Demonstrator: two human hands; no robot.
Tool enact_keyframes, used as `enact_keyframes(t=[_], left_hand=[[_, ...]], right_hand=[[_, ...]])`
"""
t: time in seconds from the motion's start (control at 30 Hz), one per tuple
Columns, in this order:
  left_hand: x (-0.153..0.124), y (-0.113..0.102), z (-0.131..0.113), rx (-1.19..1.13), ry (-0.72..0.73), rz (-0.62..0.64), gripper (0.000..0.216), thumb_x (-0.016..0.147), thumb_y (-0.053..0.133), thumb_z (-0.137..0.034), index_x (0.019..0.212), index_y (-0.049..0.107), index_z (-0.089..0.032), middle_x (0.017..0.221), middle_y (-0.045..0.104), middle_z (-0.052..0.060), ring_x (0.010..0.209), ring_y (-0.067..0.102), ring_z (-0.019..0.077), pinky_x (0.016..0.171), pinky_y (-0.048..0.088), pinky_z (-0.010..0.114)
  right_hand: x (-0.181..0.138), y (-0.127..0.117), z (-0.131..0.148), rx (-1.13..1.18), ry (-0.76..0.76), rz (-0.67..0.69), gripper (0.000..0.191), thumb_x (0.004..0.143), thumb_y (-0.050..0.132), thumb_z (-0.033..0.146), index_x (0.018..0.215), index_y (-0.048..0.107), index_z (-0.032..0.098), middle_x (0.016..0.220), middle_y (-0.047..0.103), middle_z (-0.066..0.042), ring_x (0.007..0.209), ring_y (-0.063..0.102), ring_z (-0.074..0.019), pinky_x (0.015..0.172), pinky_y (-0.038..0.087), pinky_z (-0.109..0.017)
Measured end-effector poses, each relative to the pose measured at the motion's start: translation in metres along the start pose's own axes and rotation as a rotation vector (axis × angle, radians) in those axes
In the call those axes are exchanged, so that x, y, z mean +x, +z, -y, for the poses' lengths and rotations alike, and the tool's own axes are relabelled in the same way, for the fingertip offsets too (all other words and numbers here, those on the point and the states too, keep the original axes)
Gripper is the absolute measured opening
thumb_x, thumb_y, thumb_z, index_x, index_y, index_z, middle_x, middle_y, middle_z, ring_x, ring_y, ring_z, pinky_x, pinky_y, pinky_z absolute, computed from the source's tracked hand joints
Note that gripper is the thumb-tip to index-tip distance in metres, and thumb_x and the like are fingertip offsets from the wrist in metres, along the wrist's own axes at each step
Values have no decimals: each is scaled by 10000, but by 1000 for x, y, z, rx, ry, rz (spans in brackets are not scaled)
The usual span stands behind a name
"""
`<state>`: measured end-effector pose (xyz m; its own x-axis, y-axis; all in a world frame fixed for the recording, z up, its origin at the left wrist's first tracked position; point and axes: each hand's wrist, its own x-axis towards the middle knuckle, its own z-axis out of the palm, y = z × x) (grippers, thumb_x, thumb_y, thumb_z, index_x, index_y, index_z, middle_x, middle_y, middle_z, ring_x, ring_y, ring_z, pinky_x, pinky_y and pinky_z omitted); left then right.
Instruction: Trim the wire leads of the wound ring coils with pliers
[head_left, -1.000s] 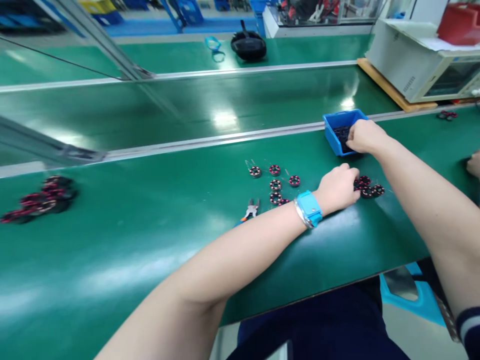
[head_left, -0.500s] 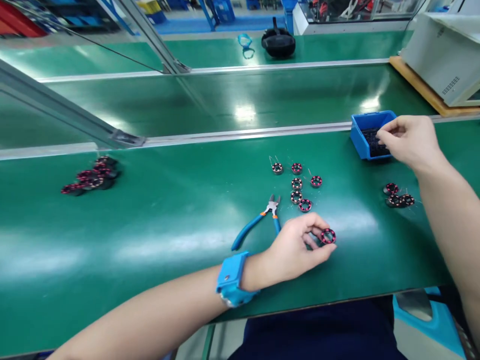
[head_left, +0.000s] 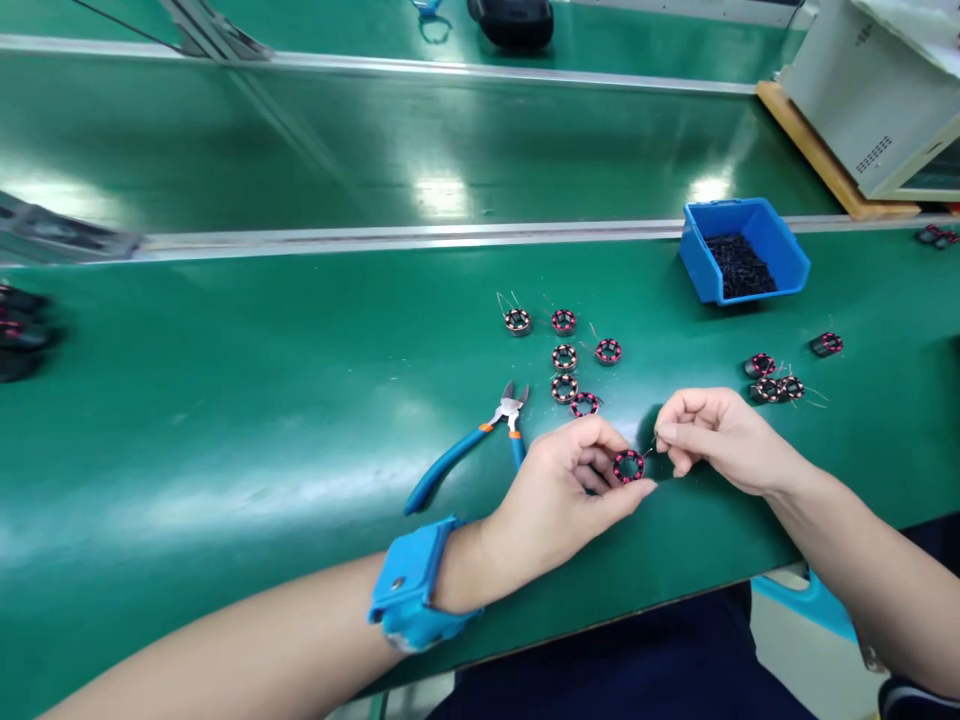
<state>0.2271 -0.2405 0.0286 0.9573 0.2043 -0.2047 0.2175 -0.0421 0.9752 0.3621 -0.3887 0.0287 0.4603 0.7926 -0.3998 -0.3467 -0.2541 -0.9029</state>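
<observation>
My left hand (head_left: 559, 495), with a blue wrist strap (head_left: 411, 597), pinches a small black ring wound with pink coils (head_left: 628, 466) just above the green bench (head_left: 225, 420). My right hand (head_left: 712, 438) is right beside the ring, its thumb and forefinger pinched at the ring's thin wire lead; what sits between them is too small to make out. A group of several similar coil rings (head_left: 564, 357) lies just beyond my left hand. Blue-handled cutters (head_left: 469, 449) rest to the left of it.
A blue bin (head_left: 791, 255) of small black parts stands at the right rear. More coil rings (head_left: 772, 385) lie to its front, one (head_left: 826, 344) apart. A pile of rings (head_left: 19, 335) sits at the far left. A white cabinet (head_left: 870, 90) stands on a wooden board.
My right hand left the blue bin and came down beside the ring held in my left hand. The view has tilted down and shifted right.
</observation>
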Motion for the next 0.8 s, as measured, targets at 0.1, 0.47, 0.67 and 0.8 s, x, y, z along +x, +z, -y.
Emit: enact_keyframes(t=[0.1, 0.47, 0.67, 0.8], left_hand=[[0, 1, 0, 24, -23, -17, 259, 683, 751, -255, 771, 533, -146, 595, 566, -37, 502, 547, 70, 452, 455, 151], [1, 2, 2, 74, -13, -16, 256, 687, 741, -261, 750, 521, -147, 557, 537, -49, 468, 517, 59, 429, 426, 145], [0, 2, 2, 76, -6, -16, 254, 685, 745, -259, 744, 522, -151, 549, 529, -57, 459, 504, 54, 420, 412, 140], [0, 1, 1, 82, -9, -12, 243, 687, 739, -253, 749, 530, -147, 554, 540, -51, 464, 518, 58, 425, 422, 141]], right_hand=[[-1, 0, 0, -52, -26, 14, 239, 741, 769, 351, 709, 651, 147, 500, 623, 16, 439, 558, -78, 465, 437, -186], [-1, 4, -2, -66, -44, 7, 271, 723, 773, 382, 717, 639, 146, 585, 644, 5, 477, 566, -83, 505, 465, -216], [-1, 5, -2, -88, -57, 38, 258, 746, 754, 377, 718, 631, 151, 542, 619, 19, 477, 563, -80, 490, 434, -198], [-4, 7, -3, -158, -72, 49, 256, 773, 720, 393, 739, 620, 160, 562, 615, 13, 501, 568, -91, 489, 428, -207]])
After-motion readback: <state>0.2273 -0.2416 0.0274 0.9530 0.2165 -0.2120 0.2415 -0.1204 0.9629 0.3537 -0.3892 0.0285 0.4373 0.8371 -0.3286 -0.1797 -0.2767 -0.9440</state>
